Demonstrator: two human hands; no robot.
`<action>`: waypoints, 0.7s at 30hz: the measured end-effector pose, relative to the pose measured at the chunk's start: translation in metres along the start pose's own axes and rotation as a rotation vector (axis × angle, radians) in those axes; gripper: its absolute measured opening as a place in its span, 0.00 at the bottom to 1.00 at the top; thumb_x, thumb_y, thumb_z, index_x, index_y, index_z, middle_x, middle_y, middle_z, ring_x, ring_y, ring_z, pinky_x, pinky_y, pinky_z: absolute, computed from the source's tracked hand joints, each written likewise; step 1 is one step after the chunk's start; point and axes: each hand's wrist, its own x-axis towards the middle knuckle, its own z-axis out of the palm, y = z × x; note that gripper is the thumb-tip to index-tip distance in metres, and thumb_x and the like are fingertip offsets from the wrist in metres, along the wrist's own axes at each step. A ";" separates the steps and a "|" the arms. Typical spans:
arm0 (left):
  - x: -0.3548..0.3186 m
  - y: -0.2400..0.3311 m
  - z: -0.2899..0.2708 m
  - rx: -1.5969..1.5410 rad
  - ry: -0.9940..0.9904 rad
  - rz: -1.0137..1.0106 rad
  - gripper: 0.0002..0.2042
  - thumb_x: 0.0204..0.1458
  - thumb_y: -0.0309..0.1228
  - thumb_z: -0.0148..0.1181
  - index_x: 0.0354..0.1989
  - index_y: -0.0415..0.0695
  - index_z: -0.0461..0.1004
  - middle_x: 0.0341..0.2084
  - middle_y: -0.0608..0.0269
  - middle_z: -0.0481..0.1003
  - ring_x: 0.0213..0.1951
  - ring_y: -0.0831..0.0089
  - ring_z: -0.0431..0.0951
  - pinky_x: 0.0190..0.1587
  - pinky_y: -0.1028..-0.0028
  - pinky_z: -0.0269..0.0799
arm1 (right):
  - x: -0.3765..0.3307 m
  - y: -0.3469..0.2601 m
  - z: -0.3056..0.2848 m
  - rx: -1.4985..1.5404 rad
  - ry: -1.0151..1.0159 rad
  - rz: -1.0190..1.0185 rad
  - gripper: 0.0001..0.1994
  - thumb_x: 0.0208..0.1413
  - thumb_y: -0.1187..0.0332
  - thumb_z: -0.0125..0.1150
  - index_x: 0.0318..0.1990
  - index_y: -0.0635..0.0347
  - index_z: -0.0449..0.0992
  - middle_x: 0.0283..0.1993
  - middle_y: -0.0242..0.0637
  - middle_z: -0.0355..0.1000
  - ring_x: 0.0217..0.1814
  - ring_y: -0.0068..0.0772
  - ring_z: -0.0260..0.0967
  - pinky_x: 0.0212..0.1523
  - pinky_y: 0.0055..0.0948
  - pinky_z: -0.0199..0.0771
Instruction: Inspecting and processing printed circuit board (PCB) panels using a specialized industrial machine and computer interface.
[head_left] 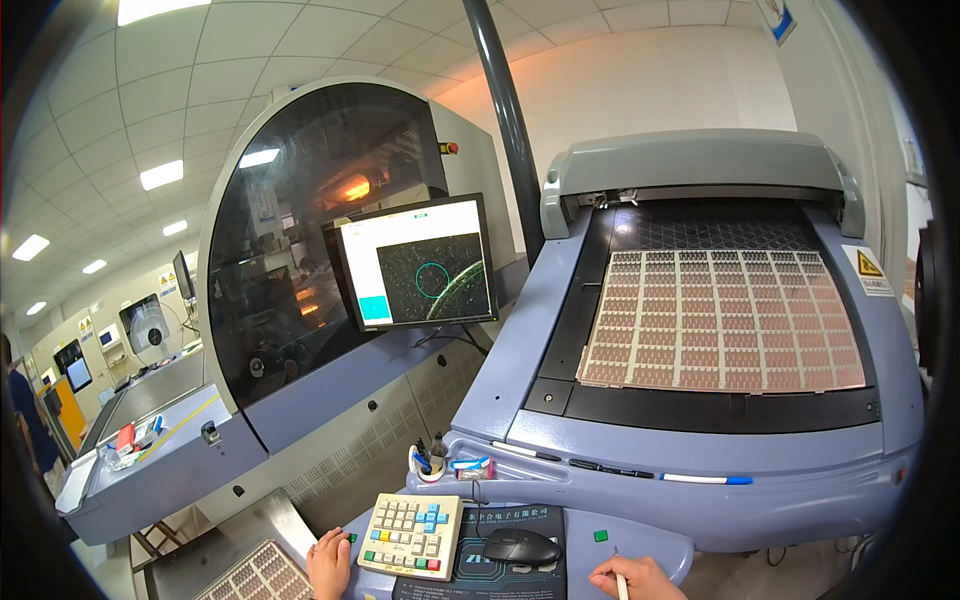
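1. Copper-toned panel (725, 325) on the black bed (690, 407): a bump could prob. skew it.
2. Keypad (411, 536) right by L hand (331, 566): stray knuckle = wrong key, imo.
3. Mouse (521, 546) btwn keypad & R hand (640, 578): wrist swing might knock it.
4. White pen (621, 584) pinched in R fingers over the surface (660, 542); loose grip = drop.
5. Green button (352, 538) by L fingers: accidental press poss. They look narrow; can't tell if holding anything.

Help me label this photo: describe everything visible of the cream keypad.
The cream keypad is boxy, apparently plastic, with mostly pale keys, a blue cluster upper right, plus yellow, red and green ones. It lies slightly turned, overlapping the dark mat, left of the mouse. The left hand rests beside its left edge; contact is unclear.
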 end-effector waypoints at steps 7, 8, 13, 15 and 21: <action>0.000 0.000 -0.001 0.011 -0.003 0.003 0.20 0.62 0.39 0.43 0.53 0.37 0.70 0.52 0.49 0.71 0.55 0.55 0.69 0.59 0.64 0.61 | 0.000 0.005 0.002 0.004 0.013 -0.021 0.06 0.52 0.68 0.62 0.33 0.60 0.75 0.25 0.43 0.73 0.27 0.43 0.73 0.28 0.33 0.70; 0.000 0.000 -0.001 0.011 -0.003 0.003 0.20 0.62 0.39 0.43 0.53 0.37 0.70 0.52 0.49 0.71 0.55 0.55 0.69 0.59 0.64 0.61 | 0.000 0.006 0.002 0.005 0.014 -0.031 0.06 0.52 0.68 0.62 0.33 0.60 0.75 0.25 0.43 0.73 0.27 0.43 0.73 0.28 0.33 0.70; 0.000 0.000 0.000 0.026 0.003 0.004 0.20 0.62 0.39 0.43 0.52 0.37 0.71 0.51 0.50 0.72 0.55 0.55 0.69 0.58 0.64 0.62 | 0.000 0.002 0.002 0.024 0.012 -0.028 0.06 0.52 0.68 0.62 0.33 0.60 0.75 0.25 0.43 0.72 0.27 0.43 0.73 0.28 0.33 0.70; 0.000 0.001 -0.001 0.012 0.005 0.005 0.20 0.62 0.39 0.43 0.52 0.37 0.71 0.51 0.50 0.72 0.54 0.55 0.69 0.58 0.64 0.62 | 0.000 0.002 0.001 0.029 0.009 -0.029 0.06 0.52 0.68 0.62 0.33 0.60 0.75 0.25 0.44 0.72 0.27 0.44 0.73 0.28 0.34 0.70; 0.001 -0.002 -0.002 -0.019 -0.007 0.016 0.19 0.61 0.39 0.44 0.50 0.36 0.72 0.50 0.49 0.72 0.54 0.54 0.70 0.57 0.64 0.64 | 0.000 0.005 0.003 0.022 0.022 -0.051 0.06 0.52 0.67 0.63 0.33 0.60 0.76 0.25 0.44 0.73 0.28 0.44 0.74 0.28 0.34 0.70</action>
